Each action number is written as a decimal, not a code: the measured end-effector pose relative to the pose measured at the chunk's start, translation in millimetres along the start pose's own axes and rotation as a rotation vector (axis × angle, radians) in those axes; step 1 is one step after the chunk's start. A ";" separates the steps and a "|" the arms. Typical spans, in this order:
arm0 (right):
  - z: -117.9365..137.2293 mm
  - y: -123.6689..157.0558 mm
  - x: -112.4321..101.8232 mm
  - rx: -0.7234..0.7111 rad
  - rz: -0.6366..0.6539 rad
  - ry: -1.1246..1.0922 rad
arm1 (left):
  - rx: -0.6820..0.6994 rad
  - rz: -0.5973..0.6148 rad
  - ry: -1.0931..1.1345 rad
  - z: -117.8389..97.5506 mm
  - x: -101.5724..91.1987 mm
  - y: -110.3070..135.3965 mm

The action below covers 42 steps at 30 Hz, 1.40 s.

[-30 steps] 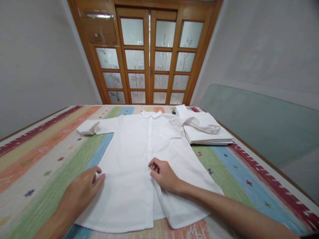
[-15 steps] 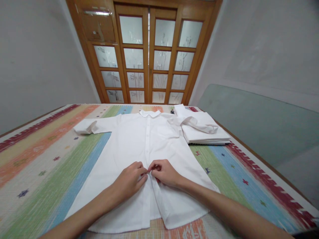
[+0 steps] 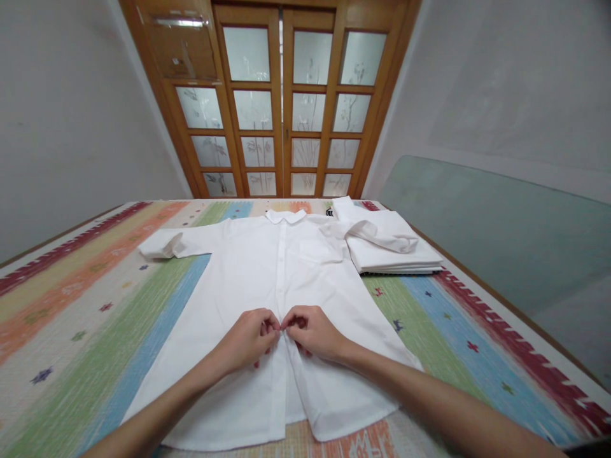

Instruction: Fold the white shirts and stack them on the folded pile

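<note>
A white button-up shirt (image 3: 243, 273) lies spread front side up, its collar away from me and its hem near me. My left hand (image 3: 251, 337) pinches the left edge of the front opening. Fingertips touching the left ones, my right hand (image 3: 312, 331) pinches the right edge at the same spot. Above my hands the front is closed along the placket; below them the two edges part towards the hem. Whatever button lies between my fingertips is hidden. One sleeve reaches out to the left, and the other is bent over a stack of white folded cloth (image 3: 386, 257).
Under the shirt is a striped, patterned cloth (image 3: 95, 343) covering the table or bed. A pale green board (image 3: 477, 229) stands along the right wall. Wooden doors with glass panes (image 3: 286, 114) are beyond the far edge.
My left hand has shifted slightly, its fingers now more curled in a pinch at the placket. The right hand stays nearly in place. The camera view has moved a little.
</note>
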State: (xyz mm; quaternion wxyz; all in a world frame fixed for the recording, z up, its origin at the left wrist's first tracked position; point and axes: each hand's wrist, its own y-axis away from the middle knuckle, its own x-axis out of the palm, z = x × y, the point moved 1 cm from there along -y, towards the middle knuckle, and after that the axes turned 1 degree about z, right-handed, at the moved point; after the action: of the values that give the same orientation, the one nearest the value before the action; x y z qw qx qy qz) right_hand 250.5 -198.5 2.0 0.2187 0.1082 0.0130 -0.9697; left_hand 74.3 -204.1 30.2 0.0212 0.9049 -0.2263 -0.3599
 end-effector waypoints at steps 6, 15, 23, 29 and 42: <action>3.7 1.1 0.5 0.028 0.018 -0.010 | -0.099 0.032 0.221 0.5 1.4 3.1; -1.4 -0.5 1.2 0.042 0.030 -0.058 | -0.173 0.039 0.467 7.2 4.0 -5.3; -2.7 -1.3 1.1 0.008 0.022 -0.107 | -0.236 -0.016 0.594 5.1 5.1 -3.5; -2.4 -0.9 0.8 0.011 0.034 -0.080 | -0.234 -0.023 0.549 1.2 3.3 -4.9; -9.4 -2.3 -1.1 -0.037 0.014 -0.130 | -0.300 0.048 0.537 1.9 -3.8 -11.8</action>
State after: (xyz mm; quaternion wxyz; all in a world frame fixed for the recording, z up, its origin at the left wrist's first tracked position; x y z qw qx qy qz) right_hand 252.4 -195.3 -7.1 0.2280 0.0409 0.0158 -0.9727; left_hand 75.2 -191.7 28.9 0.2221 0.9488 -0.1785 -0.1366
